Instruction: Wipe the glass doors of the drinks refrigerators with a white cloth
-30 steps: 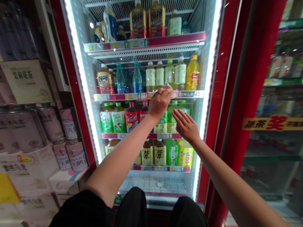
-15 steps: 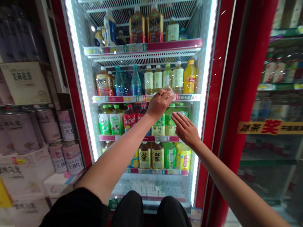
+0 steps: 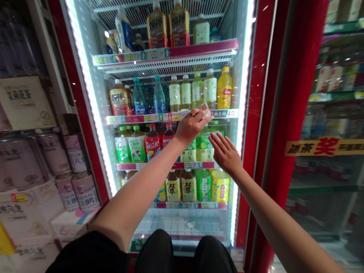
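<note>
My left hand (image 3: pixel 192 123), with a ring on one finger, is closed around a crumpled white tissue (image 3: pixel 207 110). It is at the front of a lit drinks fridge (image 3: pixel 244 76), over the price strip (image 3: pixel 150 117) of the second shelf down. Just behind it stand pale green-labelled bottles (image 3: pixel 197 91) and a yellow bottle (image 3: pixel 224 89). Lower and to the right, my right hand (image 3: pixel 226 153) is open, fingers straight and together, in front of green tea bottles (image 3: pixel 205 146). Whether it touches the fridge front, I cannot tell.
Pink cans (image 3: pixel 85 189) and cartons (image 3: pixel 25 102) are stacked at the left. A second fridge, with a yellow banner (image 3: pixel 324 147), stands on the right beyond a red frame (image 3: pixel 298 94). Below are my knees (image 3: pixel 156 250), close to the bottom shelf (image 3: pixel 182 225).
The view has shifted and tilted slightly. Relative to the shelf, my left hand with the tissue has slid a little to the right, and my right hand also sits slightly farther right.
</note>
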Demonstrator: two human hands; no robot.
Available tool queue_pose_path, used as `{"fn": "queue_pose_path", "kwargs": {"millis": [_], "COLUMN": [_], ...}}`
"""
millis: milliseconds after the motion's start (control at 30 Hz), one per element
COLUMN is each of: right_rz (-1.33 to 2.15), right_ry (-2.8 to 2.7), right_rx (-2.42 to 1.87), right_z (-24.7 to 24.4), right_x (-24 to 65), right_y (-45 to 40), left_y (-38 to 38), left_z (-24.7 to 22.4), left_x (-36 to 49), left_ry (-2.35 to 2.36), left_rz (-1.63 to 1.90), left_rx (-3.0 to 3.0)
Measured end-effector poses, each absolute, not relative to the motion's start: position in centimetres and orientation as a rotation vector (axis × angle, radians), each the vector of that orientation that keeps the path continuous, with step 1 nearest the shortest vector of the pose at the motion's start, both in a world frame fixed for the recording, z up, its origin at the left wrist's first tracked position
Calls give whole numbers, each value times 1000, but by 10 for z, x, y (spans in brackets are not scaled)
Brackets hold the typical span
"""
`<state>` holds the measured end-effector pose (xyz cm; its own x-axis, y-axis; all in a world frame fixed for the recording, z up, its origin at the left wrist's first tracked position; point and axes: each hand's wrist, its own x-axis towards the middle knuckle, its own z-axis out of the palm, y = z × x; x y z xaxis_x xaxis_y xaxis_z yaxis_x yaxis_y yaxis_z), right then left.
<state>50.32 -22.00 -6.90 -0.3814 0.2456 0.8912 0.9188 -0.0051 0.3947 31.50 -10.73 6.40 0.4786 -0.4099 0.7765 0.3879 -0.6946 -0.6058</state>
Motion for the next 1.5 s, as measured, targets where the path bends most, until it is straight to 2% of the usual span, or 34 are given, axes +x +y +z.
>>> {"fn": "queue_pose_path", "kwargs": {"millis": [133, 333, 500, 667, 800, 1033, 1167, 1300, 1500], "right_rz": [-1418, -1411, -1427, -1463, -1438, -1383, -1384, -1403, -1433], "right_ry": [-1676, -1673, -1666, -1649, -1661, -1721, -1606, -1523, -1623], "right_rx": [-1213, -1212, -1208, -1207, -1217, -1211, -1268, -1351, -1364], "right_z": [-71, -72, -72, -72, -73, -71, -71, -82, -100], "right_x": [506, 508, 505, 505, 506, 510, 522, 540, 565], "right_y": [-219, -217, -218, -219, -219, -231, -245, -248, -251], "left_y": [-118, -118, -114, -129, -140, -131, -136, -153, -153], "left_z": [60, 40, 54, 69, 68, 70, 80, 67, 46], "left_x": [337, 317, 305, 336, 349, 321, 338, 367, 357], "left_ry": [-11, 117, 112, 50, 63, 160, 124, 55, 90], "left_rz": [-1347, -1150, -1127, -1261, -1295, -1188, -1304, -1392, -1280], "left_rx": [-1940, -2012, -1983, -2002, -2064, -2106, -2116, -2123, -2114]}}
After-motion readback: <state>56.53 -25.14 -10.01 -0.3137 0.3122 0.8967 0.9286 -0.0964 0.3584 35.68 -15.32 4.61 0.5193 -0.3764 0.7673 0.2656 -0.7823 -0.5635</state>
